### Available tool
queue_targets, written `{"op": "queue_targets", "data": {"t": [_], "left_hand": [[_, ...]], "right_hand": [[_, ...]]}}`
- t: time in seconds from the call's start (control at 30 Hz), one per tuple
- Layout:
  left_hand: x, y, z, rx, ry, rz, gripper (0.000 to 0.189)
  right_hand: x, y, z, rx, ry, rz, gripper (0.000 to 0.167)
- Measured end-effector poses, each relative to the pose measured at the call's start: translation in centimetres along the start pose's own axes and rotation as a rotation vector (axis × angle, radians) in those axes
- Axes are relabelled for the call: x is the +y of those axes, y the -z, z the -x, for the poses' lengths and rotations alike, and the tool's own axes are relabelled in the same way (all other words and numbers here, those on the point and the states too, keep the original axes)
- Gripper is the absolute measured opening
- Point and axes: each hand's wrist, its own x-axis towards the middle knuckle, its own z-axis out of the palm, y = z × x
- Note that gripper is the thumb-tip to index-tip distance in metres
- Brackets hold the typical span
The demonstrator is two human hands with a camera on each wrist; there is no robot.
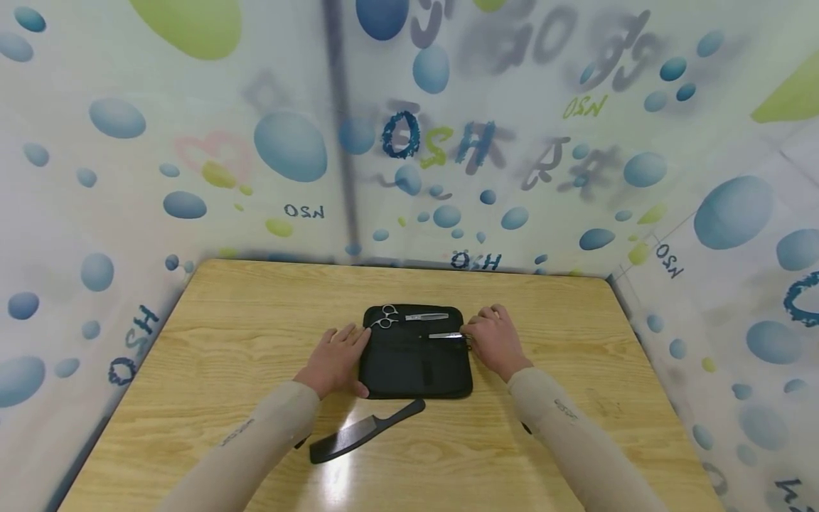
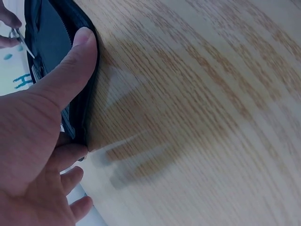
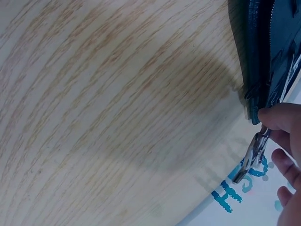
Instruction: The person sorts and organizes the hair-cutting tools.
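Note:
A black zip case (image 1: 397, 370) lies unfolded on the wooden table. One pair of scissors (image 1: 426, 317) sits along its upper part, finger rings to the left. My left hand (image 1: 338, 358) rests at the case's left edge, and in the left wrist view its thumb (image 2: 77, 66) lies along the zip border. At the right edge my right hand (image 1: 495, 340) pinches a second pair of scissors (image 1: 444, 336) by the handle end, blades pointing left over the case. The right wrist view shows their metal handle (image 3: 254, 157) sticking out beyond the fingers (image 3: 282, 117).
A black comb (image 1: 358, 435) with a handle lies in front of the case, towards me. Behind and beside the table (image 1: 256, 306) stand walls (image 1: 224, 99) printed with blue and green drops and lettering.

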Motion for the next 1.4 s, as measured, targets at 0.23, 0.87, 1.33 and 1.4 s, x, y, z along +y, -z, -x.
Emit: {"op": "queue_targets", "data": {"t": [0.23, 0.87, 1.33, 1.4], "left_hand": [[-0.2, -0.1, 0.1, 0.005, 0.007, -0.015, 0.116], [0.1, 0.3, 0.2, -0.004, 0.0, -0.023, 0.114], [0.1, 0.1, 0.2, -0.017, 0.02, -0.048, 0.115], [0.1, 0.1, 0.2, -0.021, 0.025, -0.054, 0.115]], "right_hand": [[-0.4, -0.4, -0.5, 0.016, 0.027, 0.034, 0.019], [-0.8, -0.9, -0.9, 0.067, 0.089, 0.133, 0.014], [-2.4, -1.3, -1.8, 0.084, 0.102, 0.067, 0.015], [-2.6, -1.4, -1.9, 0.076, 0.097, 0.056, 0.015]]}}
